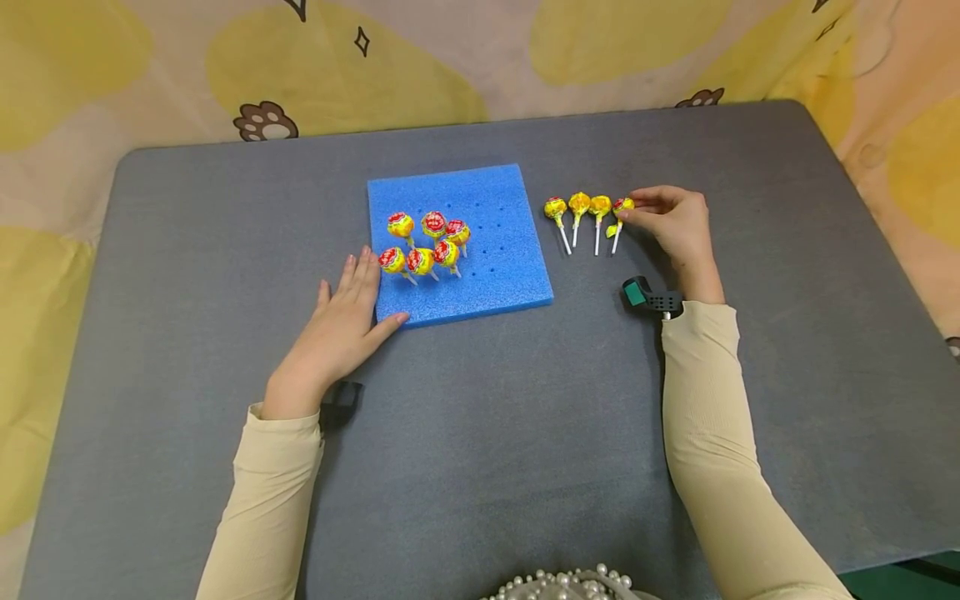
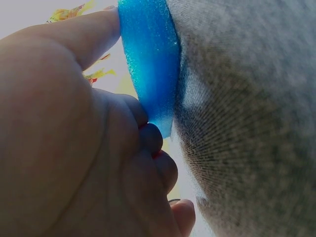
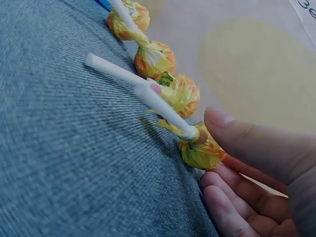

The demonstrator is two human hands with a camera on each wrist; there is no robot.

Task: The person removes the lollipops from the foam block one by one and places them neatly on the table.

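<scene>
A cream ribbed sleeve [image 1: 262,500] leads to the left hand [image 1: 330,333], whose fingers lie extended and close together on the left edge of a flat, square, blue foam board [image 1: 517,283]; its thumb spreads apart from them to the board's near edge. Just right of these fingertips, six round lollipops in yellow wrappers with red-and-white tops [image 1: 421,262] stand on white sticks in the foam, in two rows of three. Farther right of the fingers, small dark holes dot the board.

Beyond the board, on the grey cloth-like tabletop [image 1: 480,433], three yellow-wrapped lollipops with white sticks [image 1: 579,202] lie in a row left of the right hand's fingertips, balls away from the person.

At the row's right end, a fourth round lollipop in a shiny yellow wrapper with red on top [image 1: 622,205] sits between the thumb and fingers of the right hand [image 1: 678,229], pinched by its ball. Its wrapper is gathered at the neck, a loose yellow flap sticking out, and its white stick points toward the person. Whether the ball touches the cloth, I cannot tell.
</scene>
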